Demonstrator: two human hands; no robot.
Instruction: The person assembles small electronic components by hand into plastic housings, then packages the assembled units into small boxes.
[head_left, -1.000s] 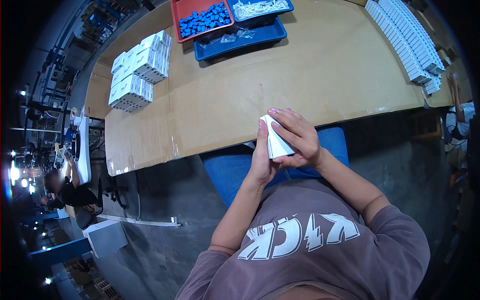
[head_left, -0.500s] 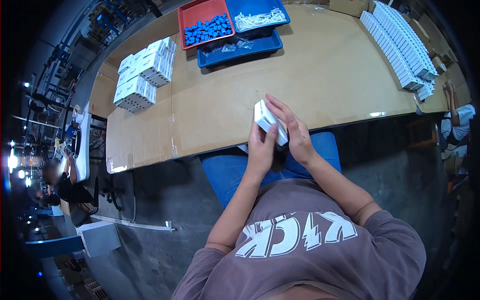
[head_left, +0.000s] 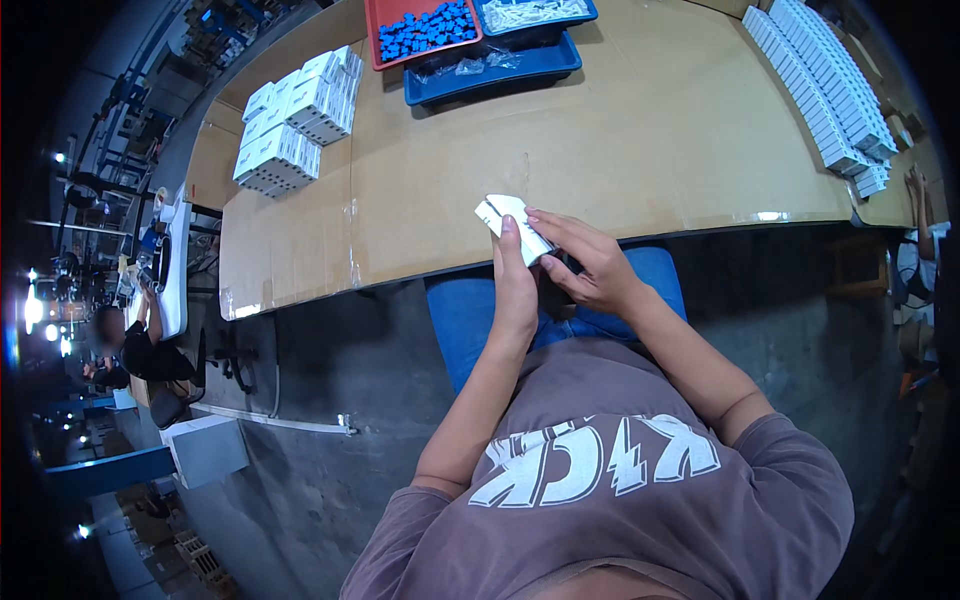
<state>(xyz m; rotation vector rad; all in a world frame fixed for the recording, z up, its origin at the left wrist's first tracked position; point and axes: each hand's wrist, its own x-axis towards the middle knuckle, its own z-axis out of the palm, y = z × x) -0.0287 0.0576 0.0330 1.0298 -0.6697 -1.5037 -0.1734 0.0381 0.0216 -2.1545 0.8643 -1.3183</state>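
Cardboard-covered table [head_left: 650, 150] in a dim workshop, with a small white box [head_left: 520, 232] held between two bare hands at its near edge.
Left hand [head_left: 515, 285] grips the box from the left and below, its thumb lying across the upper face; right hand [head_left: 597, 272] is half curled against the box's right side, fingertips touching it. The box sits tilted between them, its far end sticking out past the left thumb; whatever lies under the right palm is hidden. Beyond, well apart from the hands, stand a red tray [head_left: 377, 58] of blue pieces [head_left: 425, 32] and a blue tray [head_left: 500, 89] with clear plastic [head_left: 470, 66], stacked white boxes [head_left: 285, 150] to the left and long rows of white boxes [head_left: 815, 90] to the right.
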